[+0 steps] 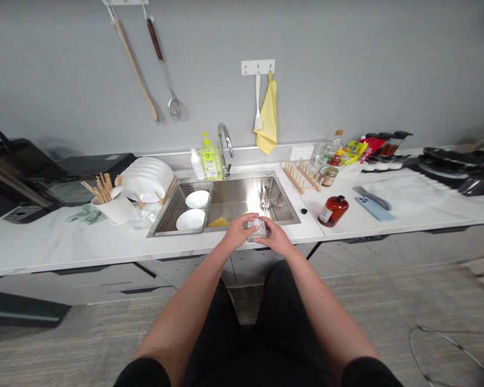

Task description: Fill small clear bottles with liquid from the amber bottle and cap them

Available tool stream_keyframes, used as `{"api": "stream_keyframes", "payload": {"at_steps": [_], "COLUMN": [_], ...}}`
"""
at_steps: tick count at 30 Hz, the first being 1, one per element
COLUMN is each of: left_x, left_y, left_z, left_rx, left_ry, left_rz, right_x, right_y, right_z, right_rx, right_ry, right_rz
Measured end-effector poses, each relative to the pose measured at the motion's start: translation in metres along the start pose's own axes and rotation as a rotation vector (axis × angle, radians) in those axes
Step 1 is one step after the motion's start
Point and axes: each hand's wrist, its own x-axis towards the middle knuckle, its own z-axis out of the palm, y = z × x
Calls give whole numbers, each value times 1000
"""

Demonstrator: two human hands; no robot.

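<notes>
Both of my hands meet over the front edge of the sink [250, 193]. Between them is a small clear container [257, 230], see-through like glass or plastic; its exact kind is hard to make out. My left hand [237, 232] closes on it from the left, thumb lying across the near side. From the right, my right hand [277, 237] grips the same container, fingers curled round it. Just behind my left hand a yellow cloth or sponge [218, 222] lies in the sink. Right of the hands, a small black cap [304, 211] and an amber bottle [334, 210] rest on the counter.
White bowls [191, 220] sit in a drain basket [173, 204] at the sink's left. Behind stand the faucet [226, 142] and green soap bottle [211, 160]. Plates [147, 180] and a chopstick holder [115, 208] are left; a wooden rack [302, 176] and phone [374, 208] right.
</notes>
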Motion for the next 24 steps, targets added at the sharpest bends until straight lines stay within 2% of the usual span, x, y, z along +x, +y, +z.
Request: {"api": "stream_keyframes", "payload": {"at_steps": [18,21,24], "left_x": [3,-1,-14], "left_y": [-6,-9,-19], "left_z": [2,-8,-31], "left_rx": [-1,-4,147], "left_ry": [-29,-59,-34], "left_rz": [16,39,68], "right_x": [0,-1,1], "right_y": [4,3,-2], "right_z": [-1,-1,-5], "right_rx": [40,52,46], "right_ry": [-22,-19,-26], "right_rz": [18,28,47]}}
